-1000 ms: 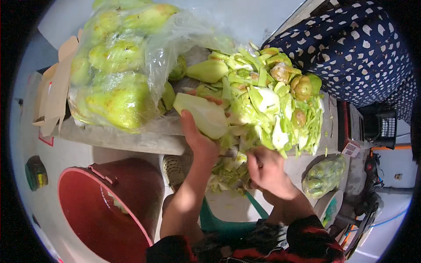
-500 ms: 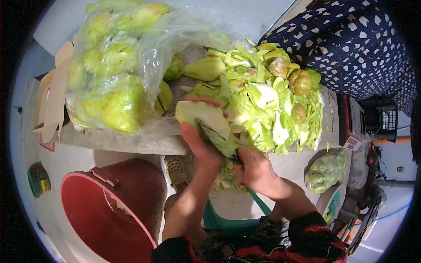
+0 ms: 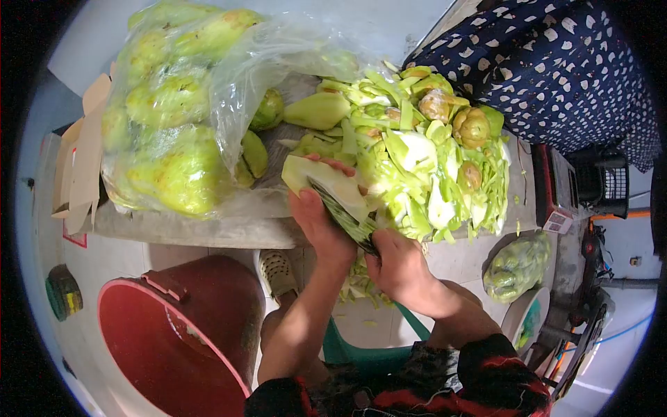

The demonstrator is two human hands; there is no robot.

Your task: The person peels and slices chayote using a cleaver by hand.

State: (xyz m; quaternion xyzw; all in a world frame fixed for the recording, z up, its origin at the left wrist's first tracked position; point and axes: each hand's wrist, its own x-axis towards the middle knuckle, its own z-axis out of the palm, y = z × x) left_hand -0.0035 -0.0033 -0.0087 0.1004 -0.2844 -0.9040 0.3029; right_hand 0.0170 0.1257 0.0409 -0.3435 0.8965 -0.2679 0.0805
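Observation:
A pale, peeled chayote (image 3: 310,174) is gripped in my left hand (image 3: 321,226), the thumb along its near side and the fingers round the far side. My right hand (image 3: 405,270) is closed on the dark handle of a knife. The knife's broad blade (image 3: 344,214) lies slantwise along the cut face of the chayote, and its edge is hard to make out. Just beyond my hands rests a heap of green peelings (image 3: 431,160), with several browned chayotes on it. A whole peeled chayote (image 3: 317,111) lies at the heap's left side.
A clear plastic bag of chayotes (image 3: 174,132) fills the table's left side. Below stand a red bin (image 3: 187,326) and a green stool (image 3: 368,358). Another filled bag (image 3: 517,267) sits on the floor at right. Dark patterned cloth (image 3: 542,76) hangs at upper right.
The chayote and left hand have shifted slightly, and the knife blade now lies a little higher along the cut face. Both hands keep their hold.

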